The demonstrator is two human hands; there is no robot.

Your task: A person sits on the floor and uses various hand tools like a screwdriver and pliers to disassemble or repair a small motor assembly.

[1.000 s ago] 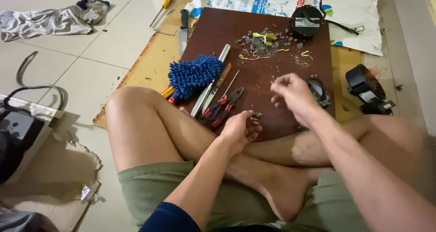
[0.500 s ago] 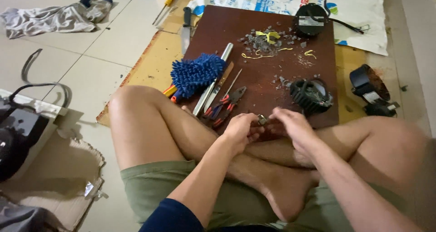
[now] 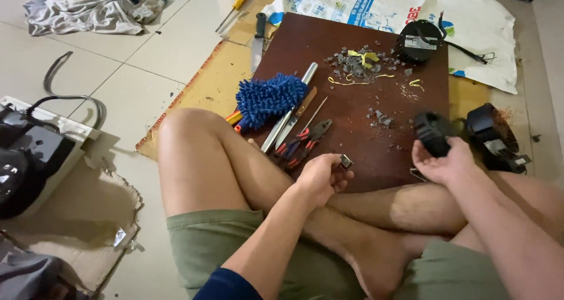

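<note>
The person sits cross-legged on the floor with a dark brown board [image 3: 352, 129] lying in front of the knees as a work surface. The left hand [image 3: 322, 176] rests at the near edge of the board, its fingers [image 3: 336, 166] pinched around a small grey metal piece [image 3: 346, 161] held just above the wood. The right hand [image 3: 442, 162] is off to the right, at the board's near right corner, its fingers curled around a black round part [image 3: 433, 132]; the two hands are well apart.

Just left of the left hand lie red-handled pliers [image 3: 302, 142], and beside them a metal rod [image 3: 289, 107] and a thin blade run slantwise up the board. A fluffy blue duster head [image 3: 268, 99] sits on the board's left edge, partly over the rod. Farther up the board there is a heap of grey scraps and yellow wire bits [image 3: 361, 62], and a black round motor [image 3: 418, 40] with a cable stands at the far right corner. Another black part [image 3: 493, 136] lies on the floor just right of the right hand. A knife [image 3: 258, 38] and a yellow-handled screwdriver [image 3: 234, 7] lie beyond the board's left side, and a crumpled grey cloth [image 3: 88, 12] is on the tiles farther left.
</note>
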